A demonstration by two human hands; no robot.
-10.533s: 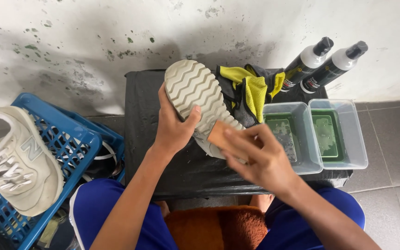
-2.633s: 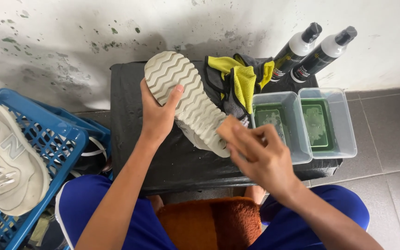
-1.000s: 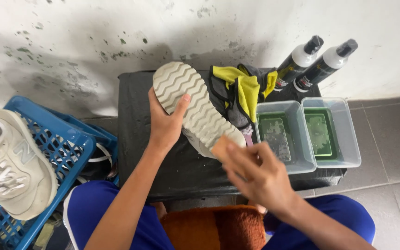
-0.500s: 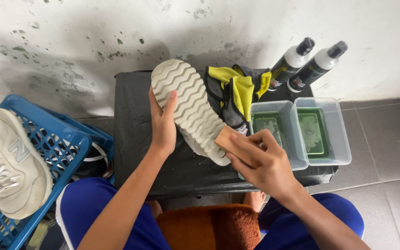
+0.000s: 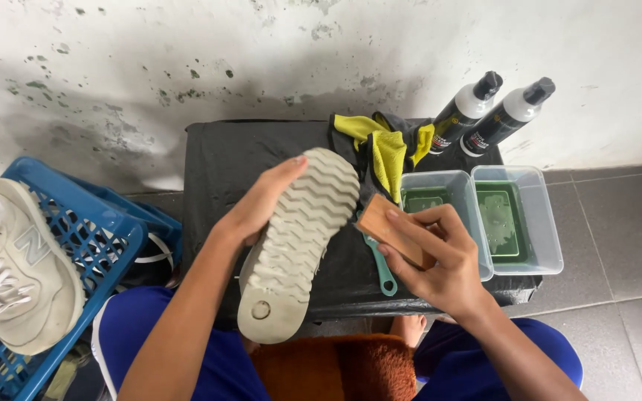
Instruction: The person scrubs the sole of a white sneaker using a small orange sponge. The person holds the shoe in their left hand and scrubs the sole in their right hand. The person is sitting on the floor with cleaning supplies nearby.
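Both hands grip: left hand [image 5: 258, 208] tilts shoe [image 5: 299, 245] heel-down now; right hand [image 5: 432, 260] apparently pinches brush [image 5: 391, 230], lifted off.

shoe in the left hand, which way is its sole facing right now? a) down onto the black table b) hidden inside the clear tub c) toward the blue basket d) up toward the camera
d: the left hand holds the shoe so its whole zigzag tread faces up at the head camera, while the right hand holds a brown brush block just beside it.
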